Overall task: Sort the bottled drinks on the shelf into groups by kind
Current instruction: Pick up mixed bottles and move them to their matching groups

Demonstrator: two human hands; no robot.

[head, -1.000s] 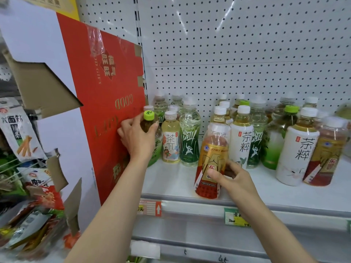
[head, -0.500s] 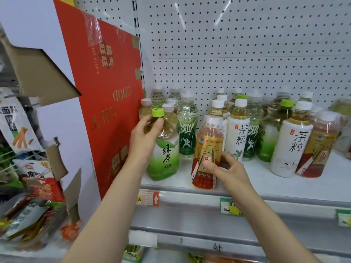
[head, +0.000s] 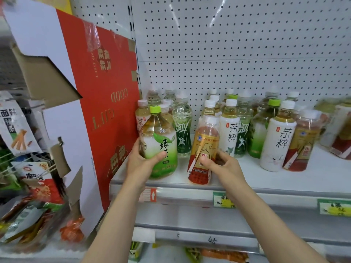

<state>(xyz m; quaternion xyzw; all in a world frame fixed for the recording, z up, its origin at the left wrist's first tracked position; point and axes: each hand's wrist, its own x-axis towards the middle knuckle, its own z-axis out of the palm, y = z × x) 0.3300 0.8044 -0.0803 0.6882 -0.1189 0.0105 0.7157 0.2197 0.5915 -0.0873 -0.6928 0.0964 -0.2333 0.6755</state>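
The left hand [head: 141, 164] has its grip wrapped round a green tea bottle [head: 158, 143], thumb across the front of the label, holding it upright at the front left of the white shelf [head: 247, 175], beside the red cardboard panel [head: 106, 103]; whether its base rests on the shelf I cannot tell. The bottle is clear, rounded plastic with a lime-green cap, pale yellow tea showing at the shoulder, and a glossy wrap fading from white to leafy green with dark brush characters. The right hand [head: 221, 164] closes its grip on the lower half of a red-and-gold drink bottle [head: 204, 149], fingers curled behind it and thumb in front, the bottle leaning slightly left at the shelf's front edge. It is slimmer, with a shiny shrink film, a gold band and a red base. Behind stand mixed bottles: white-sleeved tea bottles [head: 278, 137] with white caps, clear ridged bottles with green figures [head: 182, 133], and another red-and-gold one [head: 302, 141] to the right. The back wall is white perforated pegboard [head: 237, 44]. Snack packets [head: 15, 130] hang on the left.
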